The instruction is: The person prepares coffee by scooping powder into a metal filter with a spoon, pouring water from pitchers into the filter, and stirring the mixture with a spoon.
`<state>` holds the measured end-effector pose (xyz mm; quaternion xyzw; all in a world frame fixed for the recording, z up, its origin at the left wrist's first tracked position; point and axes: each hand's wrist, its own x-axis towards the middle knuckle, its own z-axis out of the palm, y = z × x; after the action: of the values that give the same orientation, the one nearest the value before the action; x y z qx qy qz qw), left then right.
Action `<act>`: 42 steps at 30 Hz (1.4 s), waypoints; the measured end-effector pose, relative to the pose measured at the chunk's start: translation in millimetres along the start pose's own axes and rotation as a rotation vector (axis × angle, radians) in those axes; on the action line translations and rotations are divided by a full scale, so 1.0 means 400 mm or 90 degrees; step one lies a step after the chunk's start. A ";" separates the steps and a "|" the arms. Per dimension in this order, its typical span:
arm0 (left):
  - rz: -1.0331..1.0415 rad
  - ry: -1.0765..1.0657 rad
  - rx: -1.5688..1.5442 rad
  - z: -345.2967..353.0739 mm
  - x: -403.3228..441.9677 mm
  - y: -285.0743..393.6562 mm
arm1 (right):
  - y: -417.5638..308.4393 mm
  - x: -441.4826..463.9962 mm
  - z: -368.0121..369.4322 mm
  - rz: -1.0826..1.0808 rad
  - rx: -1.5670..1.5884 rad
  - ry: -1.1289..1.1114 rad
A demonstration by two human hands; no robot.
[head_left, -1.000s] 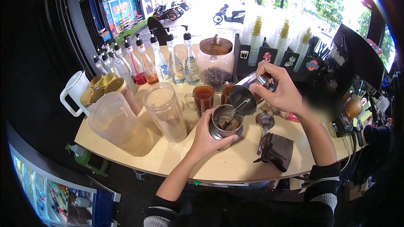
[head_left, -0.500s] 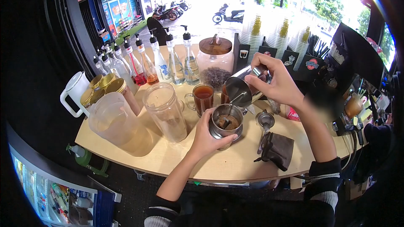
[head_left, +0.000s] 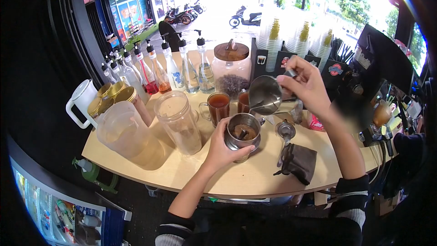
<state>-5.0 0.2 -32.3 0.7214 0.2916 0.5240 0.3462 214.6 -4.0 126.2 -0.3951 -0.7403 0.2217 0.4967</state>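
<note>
My left hand point(head_left: 227, 146) is wrapped round a metal coffee dripper point(head_left: 256, 132) low over the table. Wet brown coffee grounds and a dark piece show inside it. My right hand point(head_left: 306, 84) grips the handle of a steel pitcher point(head_left: 268, 94), held tilted above and to the right of the dripper with its lip towards it. I cannot make out a stream between them. Just behind the dripper stand a glass mug point(head_left: 219, 108) of reddish-brown drink and a second mug point(head_left: 243, 101), partly hidden by the pitcher.
To the left are a clear jar point(head_left: 178, 123), a cloudy plastic pitcher point(head_left: 123, 130) and golden tins point(head_left: 127, 94). Pump bottles point(head_left: 189, 70) and a wooden-lidded jar point(head_left: 232, 70) line the back. A small strainer point(head_left: 286, 130) and dark cloth point(head_left: 298, 164) lie right. Stacked cups point(head_left: 298, 41) stand behind.
My right hand has moved slightly right, and the pitcher has turned so more of its inside shows. The thin stream seen falling into the dripper no longer shows. My left hand stays nearly still.
</note>
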 end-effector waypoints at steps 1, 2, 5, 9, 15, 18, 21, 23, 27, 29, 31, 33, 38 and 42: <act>-0.004 0.001 0.008 0.000 0.000 0.001 | -0.006 -0.014 -0.008 0.055 0.087 0.040; -0.009 0.001 0.016 0.000 -0.001 0.002 | -0.007 -0.028 -0.017 0.110 0.174 0.080; -0.015 -0.003 -0.005 0.000 -0.001 0.008 | 0.056 -0.081 -0.037 0.143 0.246 0.146; -0.013 -0.008 -0.009 -0.003 -0.001 0.010 | 0.178 -0.180 -0.039 0.288 0.346 0.218; -0.016 -0.008 -0.043 0.003 -0.003 0.008 | 0.393 -0.258 0.073 0.342 0.521 0.241; -0.021 -0.006 -0.032 0.002 -0.003 0.004 | 0.454 -0.257 0.122 0.356 0.543 0.256; -0.021 -0.015 -0.036 0.002 -0.004 0.005 | 0.465 -0.255 0.139 0.329 0.501 0.222; -0.034 -0.008 -0.049 0.005 -0.005 0.011 | 0.472 -0.262 0.139 0.342 0.425 0.180; -0.045 -0.001 -0.032 0.008 -0.007 0.011 | 0.452 -0.272 0.100 0.320 0.086 0.100; -0.039 -0.004 -0.033 0.007 -0.005 0.012 | 0.436 -0.296 0.074 0.247 -0.031 0.110; -0.031 0.002 -0.030 0.007 -0.006 0.013 | 0.382 -0.322 0.050 0.195 -0.103 0.004; -0.041 0.001 -0.035 0.008 -0.008 0.016 | 0.360 -0.385 0.040 0.141 -0.261 -0.133; -0.027 0.005 -0.018 0.005 -0.005 0.008 | 0.307 -0.425 0.057 0.095 -0.461 -0.324; -0.018 -0.001 -0.018 0.004 -0.005 0.005 | 0.285 -0.423 0.051 0.093 -0.418 -0.381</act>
<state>-4.0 -2.8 -32.3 0.7128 0.2939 0.5225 0.3641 270.5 -71.6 -59.2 -0.5017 -0.8525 0.1144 0.0921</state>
